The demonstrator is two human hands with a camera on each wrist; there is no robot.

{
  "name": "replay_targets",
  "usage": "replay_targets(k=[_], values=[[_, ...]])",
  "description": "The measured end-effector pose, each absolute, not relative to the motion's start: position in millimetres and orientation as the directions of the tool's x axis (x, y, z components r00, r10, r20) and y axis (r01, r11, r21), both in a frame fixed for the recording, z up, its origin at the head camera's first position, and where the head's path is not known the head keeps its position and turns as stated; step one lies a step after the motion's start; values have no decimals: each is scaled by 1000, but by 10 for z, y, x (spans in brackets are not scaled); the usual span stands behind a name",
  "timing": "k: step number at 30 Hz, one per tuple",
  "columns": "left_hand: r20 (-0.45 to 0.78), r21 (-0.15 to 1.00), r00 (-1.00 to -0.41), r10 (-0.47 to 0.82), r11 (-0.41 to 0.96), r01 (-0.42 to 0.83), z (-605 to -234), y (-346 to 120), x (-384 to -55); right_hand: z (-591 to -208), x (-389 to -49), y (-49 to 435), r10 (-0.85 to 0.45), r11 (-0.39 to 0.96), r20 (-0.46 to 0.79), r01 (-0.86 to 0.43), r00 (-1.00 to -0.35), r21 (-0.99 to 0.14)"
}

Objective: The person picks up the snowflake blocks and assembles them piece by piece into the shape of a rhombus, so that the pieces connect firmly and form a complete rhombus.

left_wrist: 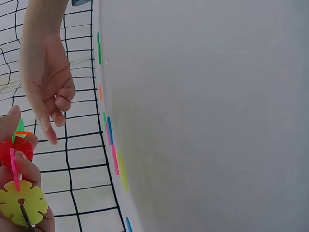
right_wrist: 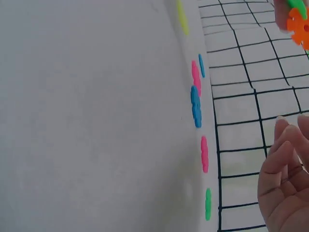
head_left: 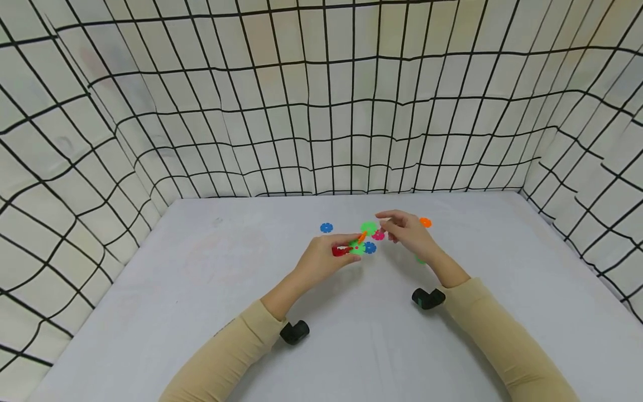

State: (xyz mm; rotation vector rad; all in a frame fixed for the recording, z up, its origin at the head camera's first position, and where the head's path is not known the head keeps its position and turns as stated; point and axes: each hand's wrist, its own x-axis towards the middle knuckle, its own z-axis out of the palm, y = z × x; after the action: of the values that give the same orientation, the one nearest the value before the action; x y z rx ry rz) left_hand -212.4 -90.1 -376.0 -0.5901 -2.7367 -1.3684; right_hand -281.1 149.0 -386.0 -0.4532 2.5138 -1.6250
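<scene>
My left hand (head_left: 324, 258) grips a cluster of slotted flower-shaped plastic discs joined together. In the left wrist view the cluster includes a yellow disc (left_wrist: 36, 204), a red disc (left_wrist: 24, 147) and a pink disc (left_wrist: 14, 166) seen edge-on. An orange disc (right_wrist: 300, 28) of the cluster shows in the right wrist view, beside some green. Just right of the cluster hovers my right hand (head_left: 409, 235), its index finger extended and the others loosely bent, with nothing visible in it. Its fingertips are apart from the cluster.
Loose discs lie on the white table (head_left: 226, 279): blue (head_left: 326, 228) at the left, pink (head_left: 378, 235) and blue (head_left: 370, 247) near the hands, orange (head_left: 425, 222) and partly hidden green (head_left: 421, 260) at the right. Black-grid white cloth (head_left: 336, 123) surrounds the table's back and sides.
</scene>
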Motion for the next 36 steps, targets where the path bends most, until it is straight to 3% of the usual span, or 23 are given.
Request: replay_targets(k=[5,13,24,36], values=[[179,766,-931,318,549,335,-3768,-917,-2121,-3903,-3007,1504,-317,518,-34,-143,-948,-843],[176,760,-934,311,560,330,-3768,-928,-2111,-3930,-3191,1506,-312,630,-195,-49,-930,-775],[178,744,-930,322,575,341,-3754,-945,-2126,-3940,-3255,1408,-281,793,-266,-67,-922,-605],[180,749,-927,328,565,346,-3729,-995,-2147,-3970,-3258,1450,-283,702,-214,-50,-935,-710]])
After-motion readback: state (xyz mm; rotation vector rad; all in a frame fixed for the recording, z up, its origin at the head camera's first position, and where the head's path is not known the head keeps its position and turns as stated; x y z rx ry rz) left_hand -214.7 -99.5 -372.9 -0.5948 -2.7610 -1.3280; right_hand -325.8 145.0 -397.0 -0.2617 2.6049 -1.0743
